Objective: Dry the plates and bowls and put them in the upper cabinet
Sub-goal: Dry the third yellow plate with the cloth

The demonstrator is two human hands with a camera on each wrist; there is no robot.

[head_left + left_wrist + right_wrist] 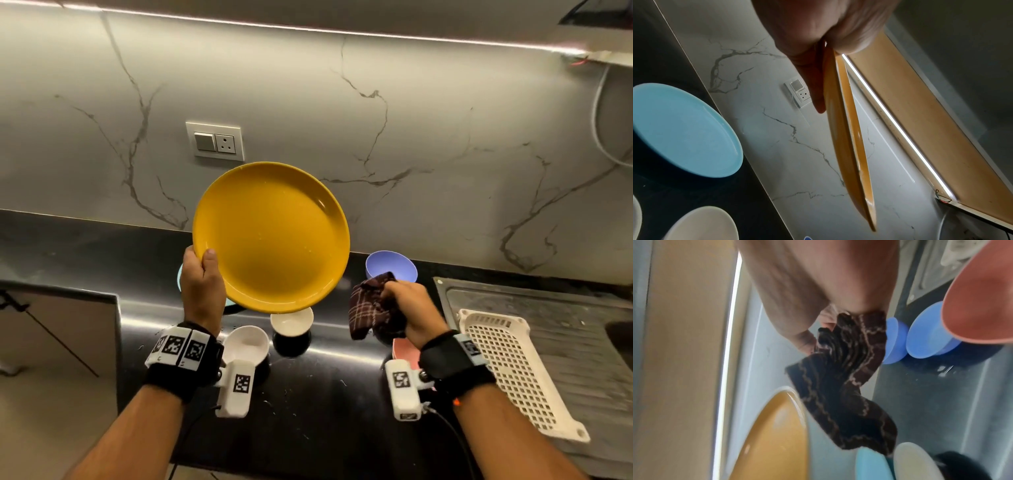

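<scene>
My left hand (202, 274) grips the lower left rim of a yellow plate (274, 236), thumb on its face, holding it tilted up above the black counter (325, 394). In the left wrist view the yellow plate (846, 138) shows edge-on under my left hand (824, 40). My right hand (407, 305) holds a bunched dark plaid cloth (370, 308) just right of the plate, not touching it. The right wrist view shows the cloth (844, 378) hanging from my right hand (818, 305), with the plate (772, 434) below it.
On the counter stand a light blue plate (684, 129), two white bowls (248, 344) (291, 320), a lavender-blue bowl (390, 267) and a pink bowl (406, 353). A white perforated tray (507, 363) lies on the steel sink drainboard (548, 308) at right. A wall socket (215, 141) sits behind.
</scene>
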